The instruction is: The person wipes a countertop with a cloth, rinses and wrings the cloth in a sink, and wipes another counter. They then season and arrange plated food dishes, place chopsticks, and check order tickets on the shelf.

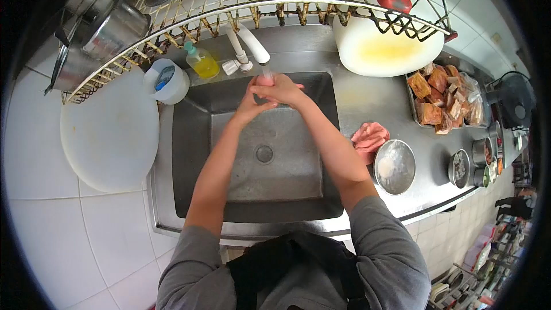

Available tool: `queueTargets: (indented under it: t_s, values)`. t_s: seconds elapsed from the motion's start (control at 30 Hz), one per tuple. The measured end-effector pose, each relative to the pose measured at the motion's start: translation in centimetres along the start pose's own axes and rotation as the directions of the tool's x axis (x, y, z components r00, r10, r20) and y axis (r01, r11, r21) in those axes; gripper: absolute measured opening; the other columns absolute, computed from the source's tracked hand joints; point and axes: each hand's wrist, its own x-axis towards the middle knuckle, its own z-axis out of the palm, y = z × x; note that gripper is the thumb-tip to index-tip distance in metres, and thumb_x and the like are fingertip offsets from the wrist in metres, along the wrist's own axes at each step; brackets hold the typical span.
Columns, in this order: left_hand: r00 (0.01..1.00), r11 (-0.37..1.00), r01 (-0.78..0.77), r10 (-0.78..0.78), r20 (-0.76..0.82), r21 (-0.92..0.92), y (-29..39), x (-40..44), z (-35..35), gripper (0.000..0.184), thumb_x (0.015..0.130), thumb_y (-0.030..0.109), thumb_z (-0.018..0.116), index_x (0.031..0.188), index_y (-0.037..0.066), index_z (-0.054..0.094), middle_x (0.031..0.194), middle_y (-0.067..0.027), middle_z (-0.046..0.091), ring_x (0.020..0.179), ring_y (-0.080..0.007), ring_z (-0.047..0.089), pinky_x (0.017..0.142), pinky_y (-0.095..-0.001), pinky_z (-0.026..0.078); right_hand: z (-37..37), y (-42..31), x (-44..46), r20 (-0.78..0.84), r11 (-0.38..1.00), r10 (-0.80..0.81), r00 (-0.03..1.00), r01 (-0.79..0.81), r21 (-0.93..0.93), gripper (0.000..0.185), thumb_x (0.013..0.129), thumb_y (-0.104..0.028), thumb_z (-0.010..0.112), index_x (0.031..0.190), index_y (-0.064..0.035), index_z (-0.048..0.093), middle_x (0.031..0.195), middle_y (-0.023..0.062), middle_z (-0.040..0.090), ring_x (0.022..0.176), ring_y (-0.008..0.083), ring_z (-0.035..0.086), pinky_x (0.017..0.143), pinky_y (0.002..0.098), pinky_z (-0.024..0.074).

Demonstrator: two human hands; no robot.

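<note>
- Fingers: those of both hands are bent and overlapped beneath the tap; whether they close on anything cannot be told.
- Pinkish patch: between the hands at the water; fingertip or small held item, indistinguishable here.
- Right hand: laid across the top, palm inward, the upper member of the pair.
- Left hand: below and to the left, cupped, with a gap between the hands on the near side.
- Water: a short stream meeting the fingers. Good practice, in judgement: hands low within the basin, beneath the outlet, turned so that every surface meets the flow; a moderate stream limits splash.
- Tap: white, at the far edge of the sink, whose round drain lies nearer the person.
- Left of the tap: bottle of yellow liquid, then a white tub and a round white board.
- Right of the sink: pink cloth just beside a metal bowl; farther off, a tray of brown chunks.
- Far side, overhead: rusted wire rack.
</note>
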Motion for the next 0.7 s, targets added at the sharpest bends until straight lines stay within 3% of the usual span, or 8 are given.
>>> queueTargets:
  t_s: [0.03,0.1,0.2,0.3,0.4,0.5,0.6,0.7]
  values:
    - [1.0,0.995,-0.017,0.015,-0.019,-0.097,1.0,0.0,0.8,0.054,0.072,0.024,0.075,0.115,-0.003,0.054,0.101,-0.0094,0.063,0.09,-0.0181,0.061,0.08,-0.0282,0.05,0.3,-0.2,0.2,-0.009,1.0,-0.011,1.0,0.011,0.008,0.034,0.078,-0.031,0.074,0.091,-0.0027,0.061,0.077,0.002,0.063,0.068,0.0111,0.058,0.061,0.0248,0.0465]
    - [0.989,0.978,0.143,-0.138,0.045,-0.15,2.5,-0.1,1.3,0.038,0.077,0.013,0.068,0.11,-0.002,0.057,0.095,-0.0062,0.063,0.084,-0.0161,0.061,0.077,-0.0271,0.05,0.6,-0.8,0.1,-0.032,0.999,-0.028,0.999,0.029,0.026,0.032,0.08,-0.034,0.072,0.088,-0.0049,0.063,0.075,0.0022,0.063,0.068,0.0116,0.059,0.06,0.0236,0.0462]
    - [0.864,0.742,0.377,-0.498,-0.079,-0.554,3.3,0.6,1.2,0.027,0.081,0.001,0.055,0.107,0.002,0.058,0.097,-0.0044,0.062,0.083,-0.0132,0.06,0.075,-0.0252,0.049,-0.4,-1.8,-0.8,-0.007,0.876,0.038,0.999,-0.03,0.481,0.039,0.083,-0.041,0.067,0.098,-0.0057,0.062,0.079,0.0068,0.066,0.073,0.0153,0.063,0.064,0.03,0.0492]
    - [0.954,0.762,0.159,-0.281,-0.099,-0.628,6.0,2.0,1.0,0.034,0.082,-0.003,0.048,0.115,-0.001,0.053,0.115,-0.0088,0.054,0.1,-0.0175,0.058,0.08,-0.0291,0.05,-0.2,2.6,-0.3,-0.306,0.713,0.314,0.899,-0.01,0.702,0.042,0.086,-0.044,0.06,0.104,-0.0065,0.061,0.093,0.0094,0.066,0.086,0.0185,0.064,0.073,0.035,0.051]
    - [0.951,0.757,0.153,-0.287,-0.113,-0.635,6.3,2.5,3.2,0.042,0.078,-0.008,0.042,0.118,0.0,0.053,0.118,-0.0111,0.053,0.101,-0.0173,0.058,0.081,-0.0296,0.05,1.9,3.5,-0.9,-0.002,0.231,0.344,0.939,-0.082,0.969,0.046,0.088,-0.046,0.057,0.11,-0.0055,0.057,0.103,0.01,0.063,0.09,0.0199,0.062,0.076,0.0361,0.0511]
    - [0.979,0.928,0.187,-0.203,-0.016,-0.322,5.2,2.0,2.2,0.052,0.078,-0.008,0.046,0.13,0.001,0.044,0.122,-0.0113,0.052,0.106,-0.0196,0.055,0.089,-0.0336,0.048,1.2,4.0,-0.3,-0.039,0.157,0.224,0.974,0.003,0.988,0.046,0.089,-0.045,0.056,0.116,-0.0089,0.052,0.113,0.0078,0.058,0.1,0.0203,0.057,0.083,0.0385,0.047]
    - [0.951,0.851,0.304,-0.245,0.188,-0.429,5.6,0.0,0.7,0.048,0.083,0.003,0.055,0.13,0.007,0.046,0.13,-0.0116,0.048,0.113,-0.0216,0.053,0.094,-0.0357,0.044,-0.3,3.8,0.6,-0.225,0.446,0.271,0.936,0.085,0.891,0.037,0.088,-0.036,0.059,0.111,-0.0074,0.053,0.108,0.0075,0.058,0.097,0.0182,0.057,0.083,0.0362,0.0475]
    - [0.793,0.359,0.609,-0.286,0.538,-0.707,7.2,-0.5,-0.7,0.048,0.089,0.02,0.055,0.133,0.009,0.04,0.13,-0.0105,0.049,0.113,-0.0231,0.053,0.095,-0.0392,0.044,-0.4,3.0,0.7,-0.321,0.758,0.026,0.947,0.191,0.623,0.033,0.084,-0.025,0.065,0.108,-0.0066,0.053,0.101,0.0065,0.059,0.094,0.0161,0.058,0.084,0.0343,0.0476]
